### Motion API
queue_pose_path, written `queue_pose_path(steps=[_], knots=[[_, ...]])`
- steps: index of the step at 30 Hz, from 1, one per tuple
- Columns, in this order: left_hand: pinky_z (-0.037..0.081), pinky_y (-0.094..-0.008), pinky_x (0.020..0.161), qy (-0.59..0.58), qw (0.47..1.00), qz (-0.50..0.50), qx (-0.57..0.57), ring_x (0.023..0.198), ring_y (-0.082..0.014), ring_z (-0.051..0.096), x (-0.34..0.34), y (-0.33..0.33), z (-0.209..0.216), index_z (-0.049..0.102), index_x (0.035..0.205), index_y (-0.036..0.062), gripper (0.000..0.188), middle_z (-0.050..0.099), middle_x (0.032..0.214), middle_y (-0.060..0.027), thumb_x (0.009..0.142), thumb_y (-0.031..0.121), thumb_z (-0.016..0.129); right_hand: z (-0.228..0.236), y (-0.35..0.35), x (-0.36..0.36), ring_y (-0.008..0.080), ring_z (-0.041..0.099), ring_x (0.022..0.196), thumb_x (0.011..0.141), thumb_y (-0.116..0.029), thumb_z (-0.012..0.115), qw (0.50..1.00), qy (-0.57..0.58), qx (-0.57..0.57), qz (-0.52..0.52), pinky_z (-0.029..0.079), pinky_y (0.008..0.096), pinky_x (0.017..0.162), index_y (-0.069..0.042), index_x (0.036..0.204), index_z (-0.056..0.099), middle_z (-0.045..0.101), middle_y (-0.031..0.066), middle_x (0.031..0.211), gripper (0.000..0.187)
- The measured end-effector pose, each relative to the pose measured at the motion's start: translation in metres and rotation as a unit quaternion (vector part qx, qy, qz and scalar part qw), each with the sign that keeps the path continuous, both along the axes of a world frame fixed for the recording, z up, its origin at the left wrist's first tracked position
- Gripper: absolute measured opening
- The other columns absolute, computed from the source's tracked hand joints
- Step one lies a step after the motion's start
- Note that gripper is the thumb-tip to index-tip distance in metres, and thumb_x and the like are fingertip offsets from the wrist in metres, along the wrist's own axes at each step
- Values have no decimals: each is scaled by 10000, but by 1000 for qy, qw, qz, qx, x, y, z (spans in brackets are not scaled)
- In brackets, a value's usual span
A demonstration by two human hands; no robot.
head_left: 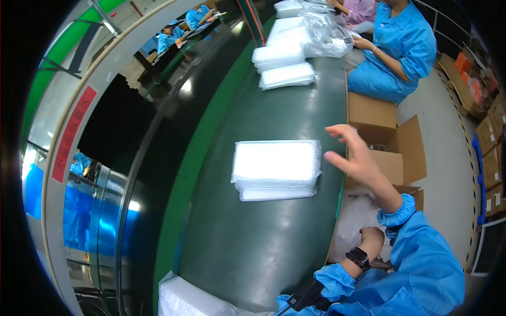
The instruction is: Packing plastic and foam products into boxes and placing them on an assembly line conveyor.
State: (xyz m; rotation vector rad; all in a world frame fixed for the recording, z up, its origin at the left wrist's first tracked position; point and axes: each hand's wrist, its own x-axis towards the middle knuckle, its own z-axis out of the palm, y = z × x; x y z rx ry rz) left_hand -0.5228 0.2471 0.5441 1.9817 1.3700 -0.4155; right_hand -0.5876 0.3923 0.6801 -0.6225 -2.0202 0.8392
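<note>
My right hand (pixel 356 155) is raised over the right edge of the green conveyor belt (pixel 258 242), its fingers apart and nothing in them. Just left of it, without contact, lies a stack of flat white packs (pixel 275 162) wrapped in clear plastic film. My left hand (pixel 373 238), with a dark watch (pixel 358 258) on its wrist, reaches down into an open carton beside the belt. Clear plastic bags (pixel 350 224) lie in that carton around the hand. The fingers of my left hand are mostly hidden, so their grip does not show.
Further up the belt sit more stacks of white packs (pixel 287 75) and a heap of clear bags (pixel 327 37). Co-workers in blue (pixel 398 45) and pink sit there. An open cardboard box (pixel 411 147) stands right of the belt. White wrapping (pixel 190 297) lies at the near end.
</note>
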Motion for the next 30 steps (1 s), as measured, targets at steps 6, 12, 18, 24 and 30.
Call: queue_pose_path(steps=[6,12,18,24,30], knots=[[471,-506,831,58,995,65,43,1080,-300,592,15,-9,-43,586,1183,82,415,591,1208,-143,860,334,526,17,-30,-38,313,506,1065,708,-231,741,999,-24,43,11,403,388,912,6,1085,550,553,164,1109,485],[502,-449,748,53,993,35,96,934,-318,639,1,-9,-39,622,1050,44,307,647,1025,-169,891,269,486,18,-43,-35,219,555,984,751,-131,725,995,98,-2,20,435,327,869,-12,1070,556,586,106,1044,380],[511,-413,697,-74,981,104,144,850,-330,652,-51,-10,9,629,973,25,268,661,915,-183,902,227,468,-12,-27,44,168,577,995,884,-204,587,853,381,-345,89,457,326,900,-49,1195,486,585,66,1114,362],[499,-364,637,-449,786,378,193,665,-294,625,-104,18,82,622,873,-35,307,617,723,-196,931,229,478,-122,-47,185,179,518,1142,919,-181,521,813,352,-461,-54,435,334,950,-35,1313,406,531,83,1251,436],[489,-352,662,-487,790,355,116,702,-228,631,-94,15,86,644,970,-45,302,646,769,-165,919,232,534,-143,-64,193,174,523,1127,923,-166,513,831,268,-478,-94,453,340,918,-48,1304,408,531,68,1234,412]])
